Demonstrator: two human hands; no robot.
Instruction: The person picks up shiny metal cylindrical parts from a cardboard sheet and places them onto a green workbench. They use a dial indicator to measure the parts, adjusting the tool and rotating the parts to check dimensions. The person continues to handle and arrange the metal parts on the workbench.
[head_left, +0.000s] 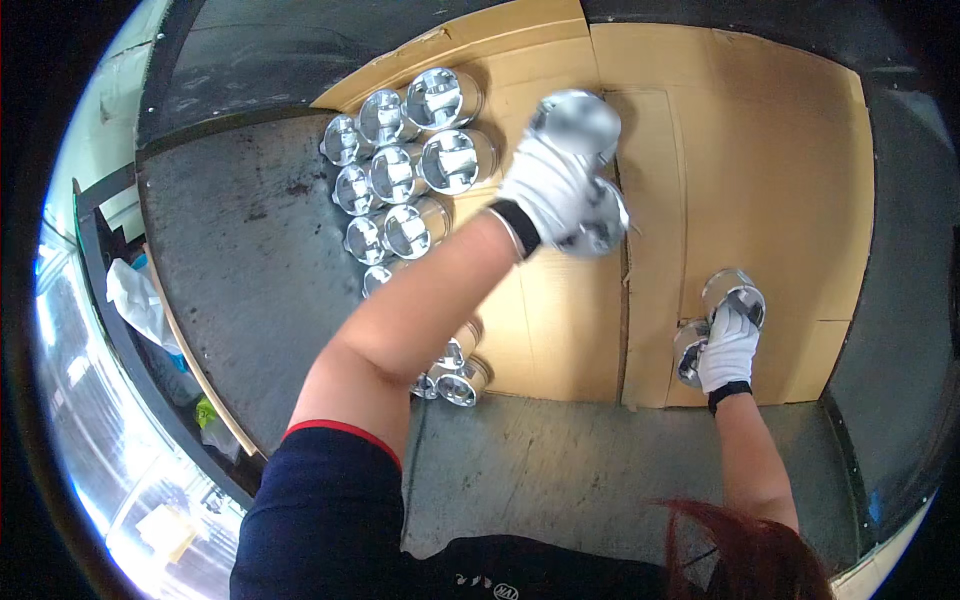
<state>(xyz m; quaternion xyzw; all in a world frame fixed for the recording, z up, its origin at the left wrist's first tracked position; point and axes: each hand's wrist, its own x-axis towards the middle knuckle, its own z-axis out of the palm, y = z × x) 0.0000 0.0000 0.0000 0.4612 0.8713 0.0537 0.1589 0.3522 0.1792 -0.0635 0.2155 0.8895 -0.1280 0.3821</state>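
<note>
My left hand (550,190), in a white glove, is raised over the middle of the cardboard, closed on shiny metal pistons. One piston (578,122) shows beyond the fingers, another (600,220) beside the palm; both are smeared by motion. Further right and nearer to me, my white-gloved right hand (730,350) is closed around two more pistons. The upper piston (733,290) shows past its fingertips, the lower piston (688,352) left of the hand. Whether these two touch the cardboard, I cannot tell. The fingers' undersides are hidden on both hands.
Several pistons (450,160) stand in rows at the left of the cardboard sheet (780,150), some behind my left forearm. Dark walls (920,300) enclose the back and right. A grey-black surface (240,230) lies left, with white plastic (140,300) beyond its edge.
</note>
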